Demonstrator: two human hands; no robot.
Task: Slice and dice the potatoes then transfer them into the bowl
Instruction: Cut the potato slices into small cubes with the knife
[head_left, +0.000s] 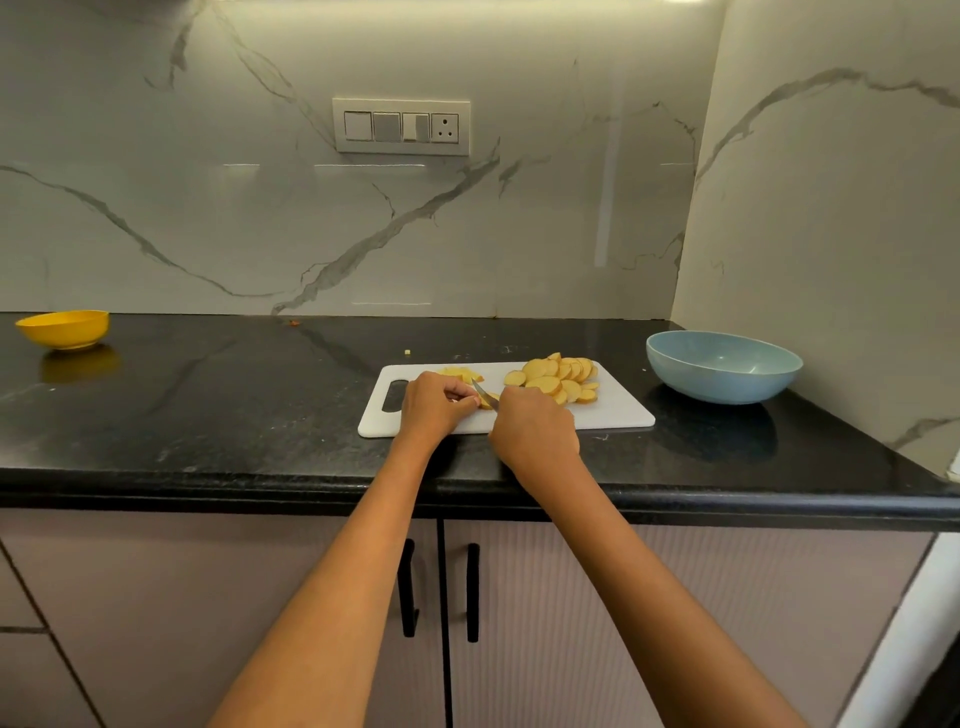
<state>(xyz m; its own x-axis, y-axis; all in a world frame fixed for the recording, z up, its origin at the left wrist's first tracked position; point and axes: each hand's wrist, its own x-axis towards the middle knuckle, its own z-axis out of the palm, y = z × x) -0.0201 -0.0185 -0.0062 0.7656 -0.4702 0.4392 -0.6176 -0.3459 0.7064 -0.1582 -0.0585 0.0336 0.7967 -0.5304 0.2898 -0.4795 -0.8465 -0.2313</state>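
The right hand (535, 434) is curled round the handle of a knife (484, 394), whose short blade points up and left, its tip between the two hands. The left hand (435, 402) sits just beside it, fingers bent down and pinching a small piece of potato (488, 401) against the cutting board (613, 410); the blade rests on that piece. Both hands work over the near left part of the board, close to its front edge, which lies a little back from the front lip of the black worktop (234, 395).

The board is white, with a slot handle at its left end just left of the left hand. Behind the left hand lies a small pile of cut potato bits (460, 373). To the right of the knife, on the far half of the board, a heap of round yellow potato slices (563, 378) with tan skin edges overlaps like fallen tiles.

Right of the board, apart from it, stands a blue bowl (724, 366) near the side wall. Bare worktop stretches left of the board to a yellow bowl (65, 328) at the far left. One tiny potato scrap (408, 353) lies behind the board.
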